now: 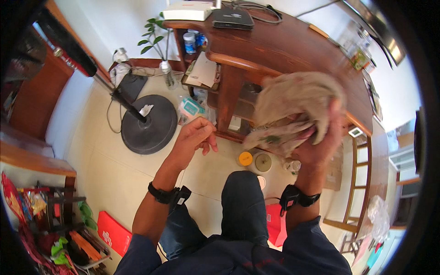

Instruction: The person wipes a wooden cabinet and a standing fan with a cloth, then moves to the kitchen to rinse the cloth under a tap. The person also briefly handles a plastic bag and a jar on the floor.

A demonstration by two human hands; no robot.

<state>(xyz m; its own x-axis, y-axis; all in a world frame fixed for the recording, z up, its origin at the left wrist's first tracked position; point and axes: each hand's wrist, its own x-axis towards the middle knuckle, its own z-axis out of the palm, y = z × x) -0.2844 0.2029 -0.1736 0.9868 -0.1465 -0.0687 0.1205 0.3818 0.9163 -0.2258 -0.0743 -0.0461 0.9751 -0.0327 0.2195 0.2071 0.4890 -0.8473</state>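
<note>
My right hand [324,144] is raised in front of the wooden cabinet [270,51], closed around a crumpled beige-brown cloth [293,98]. The cloth hangs in folds to the left of the hand, partly smeared by motion, with a small dark green patch on its lower fold. It hides part of the cabinet's front edge. My left hand [195,140] hovers over the floor, left of the cloth and apart from it. Its fingers are curled in, and nothing shows between them.
A fan-like stand with a round black base [150,123] is on the floor at left. Near the cabinet's foot are a wipes pack [191,107], several jars including a yellow-lidded one [245,158], and a plant bottle [168,75]. A wooden chair [357,183] stands right.
</note>
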